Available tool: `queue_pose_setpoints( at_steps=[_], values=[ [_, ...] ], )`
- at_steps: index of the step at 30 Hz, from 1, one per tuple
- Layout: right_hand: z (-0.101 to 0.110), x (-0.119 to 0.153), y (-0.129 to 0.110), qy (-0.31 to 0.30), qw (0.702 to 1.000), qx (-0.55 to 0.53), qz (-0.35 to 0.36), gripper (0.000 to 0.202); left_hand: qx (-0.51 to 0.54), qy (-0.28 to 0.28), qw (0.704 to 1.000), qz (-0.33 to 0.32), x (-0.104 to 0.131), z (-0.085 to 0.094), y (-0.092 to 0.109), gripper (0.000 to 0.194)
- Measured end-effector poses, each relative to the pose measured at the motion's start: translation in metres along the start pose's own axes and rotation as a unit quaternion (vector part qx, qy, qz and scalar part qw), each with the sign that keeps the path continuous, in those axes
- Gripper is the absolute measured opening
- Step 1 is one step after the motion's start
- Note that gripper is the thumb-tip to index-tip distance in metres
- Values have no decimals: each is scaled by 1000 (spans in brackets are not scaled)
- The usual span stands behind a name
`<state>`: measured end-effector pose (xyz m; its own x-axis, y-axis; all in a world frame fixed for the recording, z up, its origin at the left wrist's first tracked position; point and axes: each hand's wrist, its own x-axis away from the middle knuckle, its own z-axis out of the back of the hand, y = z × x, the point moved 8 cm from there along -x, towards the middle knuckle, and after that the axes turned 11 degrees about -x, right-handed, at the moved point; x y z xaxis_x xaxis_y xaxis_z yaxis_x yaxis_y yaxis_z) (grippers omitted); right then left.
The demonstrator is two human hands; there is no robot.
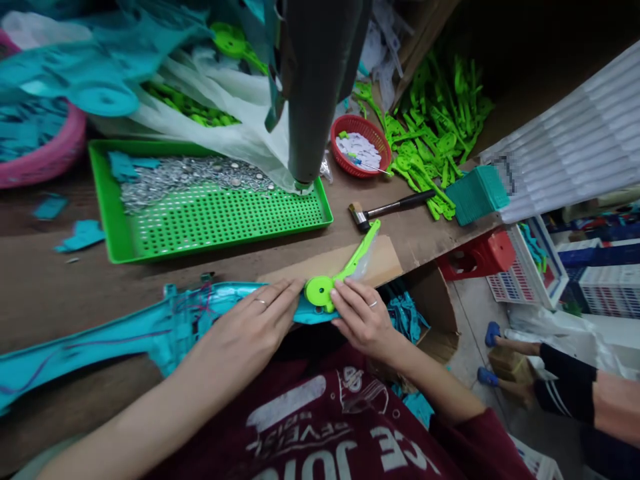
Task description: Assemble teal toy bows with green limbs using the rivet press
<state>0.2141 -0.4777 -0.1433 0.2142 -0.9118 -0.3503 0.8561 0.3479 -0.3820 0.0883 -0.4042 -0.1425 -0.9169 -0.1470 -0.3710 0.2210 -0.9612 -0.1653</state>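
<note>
In the head view, a long turquoise plastic shell (125, 327) with thin dark-red wires inside lies along the table's near edge. On its right end sits a lime-green plastic piece (319, 291) with a round disc and a long arm slanting up to the right. My left hand (265, 313) is closed over the shell, fingers together, fingertips against the disc's left side. With bent fingers, my right hand (365, 317) grips the green piece just right of the disc. Both thumbs are mostly hidden. A hammer (390, 208) with a black handle lies beyond the green arm.
A green perforated tray (220, 227) holds small metal parts. Right of it stand a red basket (360, 147) of white pieces and a pile of lime-green parts (430, 140). A dark vertical machine column (320, 87) hangs over the tray. Another person's legs (525, 383) show at right.
</note>
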Motion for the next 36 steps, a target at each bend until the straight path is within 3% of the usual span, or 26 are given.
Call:
queue_pose_setpoints(
  at_steps=[4,8,15,19,22,24,26,27,28,30,31,33,36],
  values=[
    [9,-13,7,-30,999,-44,5,34,31,-24,999,-3,3,-9,-2,43],
    [20,-27,14,-7,996,-92,2,23,38,-8,999,15,2,-7,-5,37],
    [21,-24,-6,17,997,-31,67,19,46,-9,998,35,4,-7,-4,36],
    [19,-30,-10,-12,996,-32,84,16,38,-3,999,32,0,0,-4,38],
    [19,-32,-12,-51,992,-64,99,21,17,-33,999,38,-7,1,-5,51],
    [26,-33,0,-51,989,-120,71,22,5,-49,998,37,-10,0,-4,58],
    [46,-32,37,47,980,-184,-56,19,-2,-45,999,31,-9,0,-2,58],
    [58,-27,65,120,956,-219,-155,19,-1,-39,999,29,-8,0,-1,58],
    [66,-18,94,189,910,-260,-261,21,2,-30,999,26,-5,-1,-1,58],
    [67,2,138,263,788,-357,-427,31,16,-8,1000,21,2,-3,-1,61],
    [61,7,150,269,733,-410,-471,36,25,5,1000,19,5,-3,-1,62],
    [49,2,160,248,662,-500,-499,41,30,26,999,11,10,-4,-2,65],
    [27,-16,153,187,611,-593,-491,44,8,42,999,-3,13,-3,-2,69]
  ],
)
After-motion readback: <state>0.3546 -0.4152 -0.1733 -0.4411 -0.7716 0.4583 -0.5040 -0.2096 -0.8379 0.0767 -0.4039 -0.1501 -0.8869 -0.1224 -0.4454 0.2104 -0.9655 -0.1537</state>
